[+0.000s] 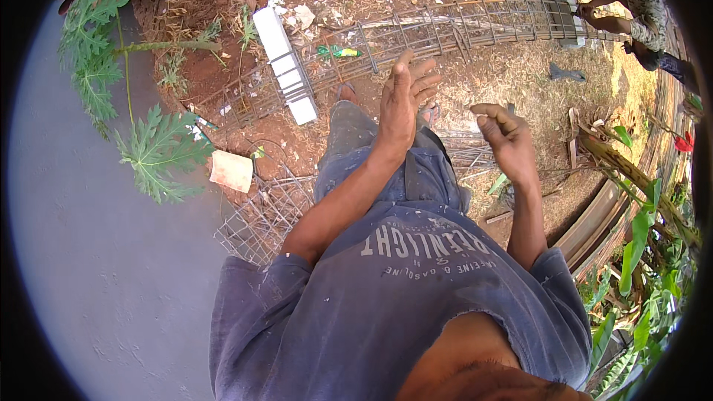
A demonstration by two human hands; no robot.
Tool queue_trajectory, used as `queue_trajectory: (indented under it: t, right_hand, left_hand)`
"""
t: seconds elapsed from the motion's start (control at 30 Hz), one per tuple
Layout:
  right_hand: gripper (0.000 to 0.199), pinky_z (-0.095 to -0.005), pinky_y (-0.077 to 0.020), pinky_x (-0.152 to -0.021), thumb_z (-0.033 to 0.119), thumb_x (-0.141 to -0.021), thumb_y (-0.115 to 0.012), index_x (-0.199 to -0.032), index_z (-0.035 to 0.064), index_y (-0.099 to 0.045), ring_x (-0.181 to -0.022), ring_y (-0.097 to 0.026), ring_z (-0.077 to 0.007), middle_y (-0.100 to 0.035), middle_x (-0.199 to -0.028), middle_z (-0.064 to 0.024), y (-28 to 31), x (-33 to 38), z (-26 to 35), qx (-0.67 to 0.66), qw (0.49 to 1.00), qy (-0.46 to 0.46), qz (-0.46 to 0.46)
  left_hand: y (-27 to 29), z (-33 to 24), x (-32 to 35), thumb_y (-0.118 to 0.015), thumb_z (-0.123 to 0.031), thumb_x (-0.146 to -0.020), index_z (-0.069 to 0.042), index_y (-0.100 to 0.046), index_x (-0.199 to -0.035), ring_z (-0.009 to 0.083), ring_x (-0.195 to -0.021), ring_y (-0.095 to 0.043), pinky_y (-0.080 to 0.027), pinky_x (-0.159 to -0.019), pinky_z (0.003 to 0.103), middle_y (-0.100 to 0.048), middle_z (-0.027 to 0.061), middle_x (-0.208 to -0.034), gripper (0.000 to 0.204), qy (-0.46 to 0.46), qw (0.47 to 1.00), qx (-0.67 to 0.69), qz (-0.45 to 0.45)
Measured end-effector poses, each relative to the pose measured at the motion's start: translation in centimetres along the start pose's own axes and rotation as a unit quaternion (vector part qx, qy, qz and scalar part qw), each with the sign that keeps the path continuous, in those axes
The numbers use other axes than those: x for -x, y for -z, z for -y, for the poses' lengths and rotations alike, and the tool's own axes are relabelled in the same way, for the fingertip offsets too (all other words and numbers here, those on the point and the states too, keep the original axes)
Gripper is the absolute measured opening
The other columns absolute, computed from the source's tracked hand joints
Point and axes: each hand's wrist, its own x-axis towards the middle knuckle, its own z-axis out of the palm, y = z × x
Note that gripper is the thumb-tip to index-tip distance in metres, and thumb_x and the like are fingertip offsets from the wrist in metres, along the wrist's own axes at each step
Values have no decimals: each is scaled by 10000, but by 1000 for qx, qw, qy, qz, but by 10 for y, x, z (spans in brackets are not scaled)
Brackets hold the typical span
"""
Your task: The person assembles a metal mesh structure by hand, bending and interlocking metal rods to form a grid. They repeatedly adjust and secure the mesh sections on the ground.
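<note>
My left hand [402, 108] is raised in front of my legs, its fingers apart and nothing in it. It is nearest to a long cage of steel reinforcing bars [401, 38], which lies across the ground beyond it; whether they touch I cannot tell. To the right, my right hand [509, 142] is held up with thumb and forefinger brought together and the other fingers curled. Anything between those fingertips is too small to make out. A long white block [275, 41] lies crosswise at the cage's left part, with several bars passing over it.
Another person's arm [613, 24] reaches to the cage's right end, by a grey block [570, 18]. Wire mesh [267, 215] and a pale tile-like piece [232, 171] lie at left, near a grey wall [96, 267]. Long boards [594, 219] and plants [646, 252] line the right.
</note>
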Motion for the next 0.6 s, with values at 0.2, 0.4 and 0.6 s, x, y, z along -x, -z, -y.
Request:
queue_trajectory:
  t: [0.2, 0.4, 0.6]
  right_hand:
    - [269, -226, -389, -562, 253, -961, -576, -1024, 7, -663, -608, -474, -61, -536, -647, 8, -111, 23, -14, -178, 950, -204, 155]
    - [361, -320, -486, -691, 354, -951, -565, -917, 26, -712, -715, -626, -202, -681, -781, -112, -151, 43, -29, -5, 968, -207, 144]
    - [354, -352, -503, -739, 381, -926, -582, -956, 54, -712, -782, -667, -274, -684, -812, -147, -176, 12, -31, 89, 940, -293, 148]
  left_hand:
    - [98, -33, -57, -410, -353, -1013, -33, -517, -944, 101, -455, -327, -321, -457, 290, -364, -20, -568, 344, 144, 957, 71, -240]
    - [155, -94, -113, -372, -293, -1017, -77, -492, -837, 92, -407, -219, -218, -405, 257, -245, -49, -511, 305, 139, 946, 35, -291]
    - [155, -108, -135, -403, -271, -1008, -45, -515, -840, 111, -435, -309, -290, -436, 280, -323, -21, -515, 303, 111, 969, -32, -220]
